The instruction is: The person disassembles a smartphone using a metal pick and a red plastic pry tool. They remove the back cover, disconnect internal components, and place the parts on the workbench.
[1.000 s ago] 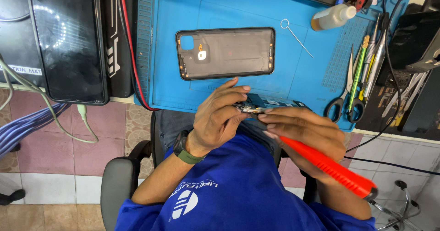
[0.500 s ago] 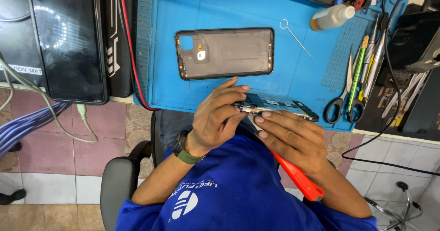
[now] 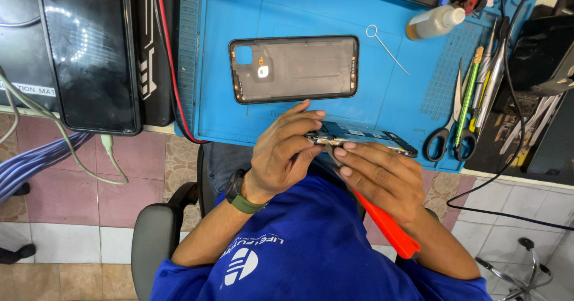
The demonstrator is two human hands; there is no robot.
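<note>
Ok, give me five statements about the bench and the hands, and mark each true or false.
1. Both hands grip the opened phone body at the mat's near edge. True.
2. The phone back cover lies in the person's lap. False: it lies flat on the blue mat.
3. The left hand has a green watch at its wrist. True.
4. The scissors are held in the right hand. False: they lie on the mat's right side.
5. A small bottle lies at the mat's far right. True.
</note>
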